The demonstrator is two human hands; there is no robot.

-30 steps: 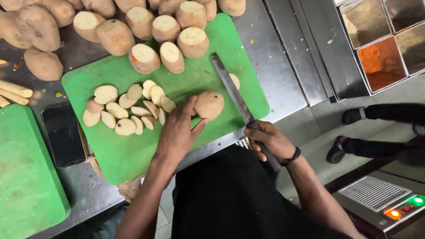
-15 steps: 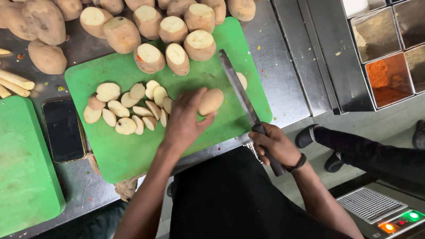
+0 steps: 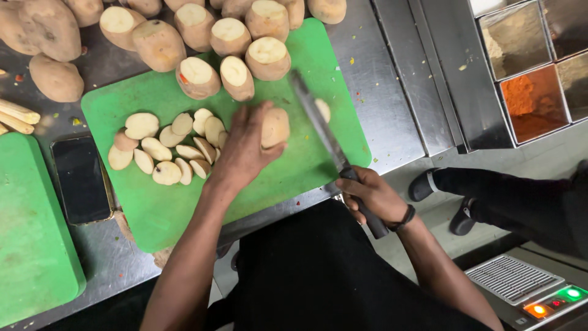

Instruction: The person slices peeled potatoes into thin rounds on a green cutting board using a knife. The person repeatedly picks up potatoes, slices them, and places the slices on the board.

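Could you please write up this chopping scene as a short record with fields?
Left hand: left hand grips a potato on the green cutting board
Right hand: right hand holds a knife by its dark handle, blade over the board to the right of the potato
Cut pieces: potato slices piled left of the left hand
Waiting: trimmed potatoes along the board's far edge
Nearby: phone lying flat left of the board; spice containers at upper right
Surface: steel counter
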